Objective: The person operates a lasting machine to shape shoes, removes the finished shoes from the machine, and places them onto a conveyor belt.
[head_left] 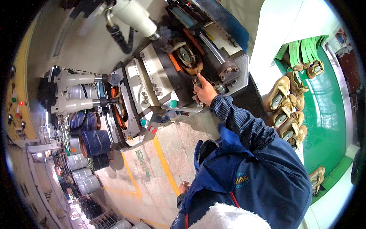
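Note:
My right hand (205, 92) reaches from its dark striped sleeve to the front of a press machine. One finger stretches out by the toe of a brown shoe (187, 60). The other fingers spread and bend beside a small metal fitting (221, 88); I cannot tell whether they touch it. The shoe sits in the machine's dark bed, with a pale last or insert in its opening. Low beside my body, my left hand (183, 187) shows only in part, fingers curled. A thin curved strand rises from it, too fine to name.
Several tan shoes (281, 93) stand beside a green surface (324, 137) on the right. Left of the press is another station holding a shoe (121, 108). A green button (173, 103) and a red button (153, 130) sit on the machine fronts. Yellow lines (164, 160) mark the floor.

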A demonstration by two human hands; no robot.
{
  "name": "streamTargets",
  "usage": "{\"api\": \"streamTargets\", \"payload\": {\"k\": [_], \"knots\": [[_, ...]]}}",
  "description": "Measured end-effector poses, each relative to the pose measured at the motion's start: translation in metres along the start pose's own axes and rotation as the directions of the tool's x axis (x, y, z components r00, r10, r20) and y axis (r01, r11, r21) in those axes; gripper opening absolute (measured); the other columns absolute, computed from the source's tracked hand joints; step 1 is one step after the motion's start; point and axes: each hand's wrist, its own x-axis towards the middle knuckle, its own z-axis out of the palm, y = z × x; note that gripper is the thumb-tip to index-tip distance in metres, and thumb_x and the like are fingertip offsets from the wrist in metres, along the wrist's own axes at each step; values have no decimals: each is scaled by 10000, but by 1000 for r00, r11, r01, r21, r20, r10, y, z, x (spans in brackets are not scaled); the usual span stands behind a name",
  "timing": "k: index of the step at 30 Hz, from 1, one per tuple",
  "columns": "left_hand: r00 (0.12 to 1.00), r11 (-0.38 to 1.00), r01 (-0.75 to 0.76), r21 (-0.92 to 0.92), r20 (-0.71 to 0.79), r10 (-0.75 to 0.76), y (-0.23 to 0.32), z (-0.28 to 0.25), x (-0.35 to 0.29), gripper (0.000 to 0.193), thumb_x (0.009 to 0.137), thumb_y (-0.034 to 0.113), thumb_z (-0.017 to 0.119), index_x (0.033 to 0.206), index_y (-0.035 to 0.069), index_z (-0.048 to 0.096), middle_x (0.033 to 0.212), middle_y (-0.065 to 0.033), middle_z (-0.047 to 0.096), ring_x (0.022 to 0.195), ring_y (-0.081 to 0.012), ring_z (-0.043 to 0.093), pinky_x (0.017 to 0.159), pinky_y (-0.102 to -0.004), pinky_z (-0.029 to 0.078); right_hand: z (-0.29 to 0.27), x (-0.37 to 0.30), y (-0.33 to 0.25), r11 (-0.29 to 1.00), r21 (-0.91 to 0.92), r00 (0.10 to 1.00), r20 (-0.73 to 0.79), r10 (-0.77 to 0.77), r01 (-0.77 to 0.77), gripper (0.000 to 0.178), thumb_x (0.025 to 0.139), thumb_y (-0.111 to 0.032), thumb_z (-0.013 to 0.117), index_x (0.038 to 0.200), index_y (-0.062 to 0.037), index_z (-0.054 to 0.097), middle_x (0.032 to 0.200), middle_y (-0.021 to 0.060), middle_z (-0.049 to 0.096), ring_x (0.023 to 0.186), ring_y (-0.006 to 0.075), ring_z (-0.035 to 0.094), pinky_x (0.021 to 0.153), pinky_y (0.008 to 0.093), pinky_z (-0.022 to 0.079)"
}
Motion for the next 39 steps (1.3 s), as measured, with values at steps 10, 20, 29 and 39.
{"api": "streamTargets", "payload": {"k": [10,20,29,39], "knots": [[836,862,-462,209,-222,502,266,-4,-25,200,931,194,661,966,-2,681,669,1,560,588,-113,514,519,-312,414,-9,5,-11,998,-45,990,139,39,-33,716,988,1,497,1610,-102,159,876,136,594,548,191,592,503,337,512],[604,595,-490,638,-244,759,526,-111,47,402,861,273,676,1163,7,678,1057,-205,722,1017,-357,685,896,-415,522,6,-6,-36,950,-296,991,61,120,-97,760,961,-2,564,1606,-74,169,988,117,639,629,185,625,527,329,537],[696,656,-561,504,-142,704,571,-112,166,421,807,296,691,1088,-17,699,1070,-243,710,1046,-391,674,933,-441,524,23,-2,-38,785,-611,993,-102,54,-105,751,912,52,553,1589,-47,243,1324,166,582,696,170,619,590,319,540],[515,330,-640,694,69,854,578,-151,152,291,861,253,671,940,-28,685,932,-258,696,952,-431,660,832,-489,530,31,4,-22,587,-794,969,-240,-60,-160,767,832,9,587,1560,-87,367,878,83,675,563,117,545,523,301,482]]}}
